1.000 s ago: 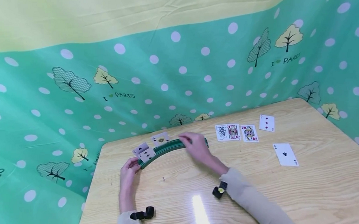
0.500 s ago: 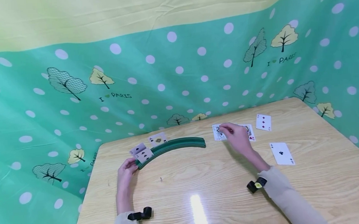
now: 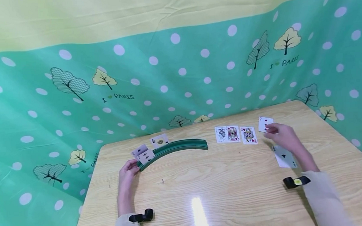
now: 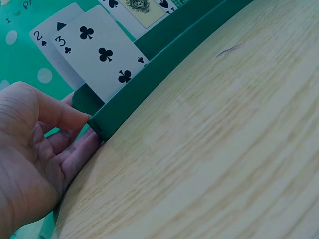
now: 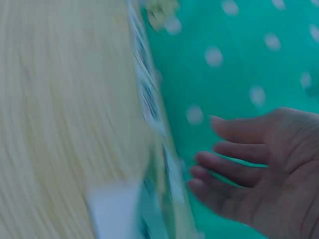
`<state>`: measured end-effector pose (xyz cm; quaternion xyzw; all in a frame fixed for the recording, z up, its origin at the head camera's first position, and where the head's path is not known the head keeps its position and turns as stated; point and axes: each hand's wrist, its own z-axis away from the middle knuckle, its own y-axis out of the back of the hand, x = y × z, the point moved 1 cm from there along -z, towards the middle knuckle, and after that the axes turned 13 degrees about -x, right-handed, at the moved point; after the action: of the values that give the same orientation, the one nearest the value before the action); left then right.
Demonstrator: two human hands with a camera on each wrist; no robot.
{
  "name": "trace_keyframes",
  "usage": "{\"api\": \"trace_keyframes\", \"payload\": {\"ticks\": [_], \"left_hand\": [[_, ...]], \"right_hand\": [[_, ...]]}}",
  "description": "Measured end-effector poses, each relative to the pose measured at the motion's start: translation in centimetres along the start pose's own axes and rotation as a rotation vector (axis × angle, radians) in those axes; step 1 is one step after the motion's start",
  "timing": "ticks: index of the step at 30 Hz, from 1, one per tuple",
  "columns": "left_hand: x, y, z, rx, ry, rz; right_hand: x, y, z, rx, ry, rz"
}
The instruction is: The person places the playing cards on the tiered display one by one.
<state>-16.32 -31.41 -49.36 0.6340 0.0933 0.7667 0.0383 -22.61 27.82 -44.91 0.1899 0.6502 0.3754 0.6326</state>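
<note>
A curved green card holder (image 3: 182, 146) lies on the table. At its near left end, my left hand (image 3: 128, 172) pinches the tip between thumb and fingers. Three cards stand in its slots: a three of clubs (image 4: 102, 50), a two of spades (image 4: 47, 37) partly behind it, and an ace of spades (image 3: 159, 141). Over on the right my right hand (image 3: 282, 136) hovers with nothing in it, its thumb apart from the loosely bent fingers in the right wrist view. It partly covers a three of diamonds (image 3: 263, 123); nearer to me lies an ace of clubs (image 3: 284, 158).
A joker (image 3: 221, 134), a jack of diamonds (image 3: 233, 134) and a queen (image 3: 249, 135) lie face up right of the holder. Behind the wooden table (image 3: 173, 192) hangs a green dotted curtain (image 3: 154, 73). The right wrist view is blurred.
My right hand has moved right, from the holder's right end past the joker and face cards to the three of diamonds. My left hand stays on the holder.
</note>
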Motion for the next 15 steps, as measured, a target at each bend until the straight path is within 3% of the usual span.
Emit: {"api": "trace_keyframes", "payload": {"ticks": [7,15], "left_hand": [[-0.3,0.2,-0.3,0.000,0.020,-0.002],[-0.3,0.0,-0.1,0.007,-0.001,-0.018]], "right_hand": [[4.1,3.5,2.1,-0.209,-0.067,0.060],[6.0,3.9,2.6,-0.305,-0.100,0.079]]}}
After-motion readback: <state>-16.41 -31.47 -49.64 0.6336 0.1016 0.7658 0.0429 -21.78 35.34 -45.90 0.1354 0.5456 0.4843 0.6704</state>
